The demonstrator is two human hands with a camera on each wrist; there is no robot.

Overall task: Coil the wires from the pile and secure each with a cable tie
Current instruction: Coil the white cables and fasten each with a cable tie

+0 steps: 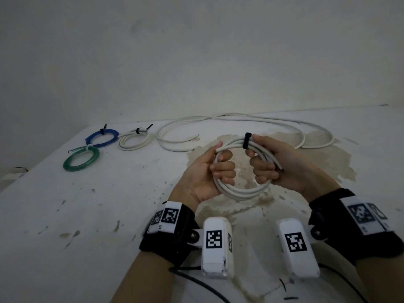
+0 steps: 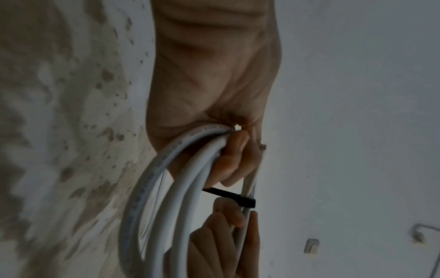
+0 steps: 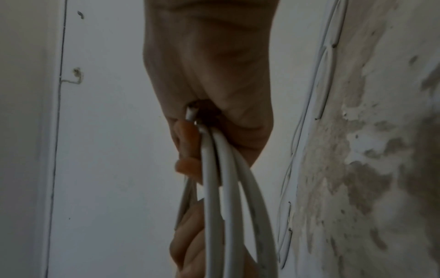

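Tied coils: a green coil (image 1: 81, 159), a blue coil (image 1: 101, 138) and a small white coil (image 1: 133, 141) are laid on the desk (image 1: 65, 215), well left of the held coil.
Left hand (image 1: 204, 171): fingers are curled round the held coil's left side.
Held coil (image 1: 240, 191): white, several loops, bound at the top by a black cable tie (image 1: 246, 141).
Right hand (image 1: 277, 167): fingers are curled round its right side, just beside the tie.
Loose wire (image 1: 240, 119): white, sprawled behind the held coil.

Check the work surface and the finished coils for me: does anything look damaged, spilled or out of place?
The table has a large brownish stain under the hands, with paint flecks chipped off around it. The blue coil, green coil and small white coil lie tied, tie tails untrimmed. One long white wire lies loose.
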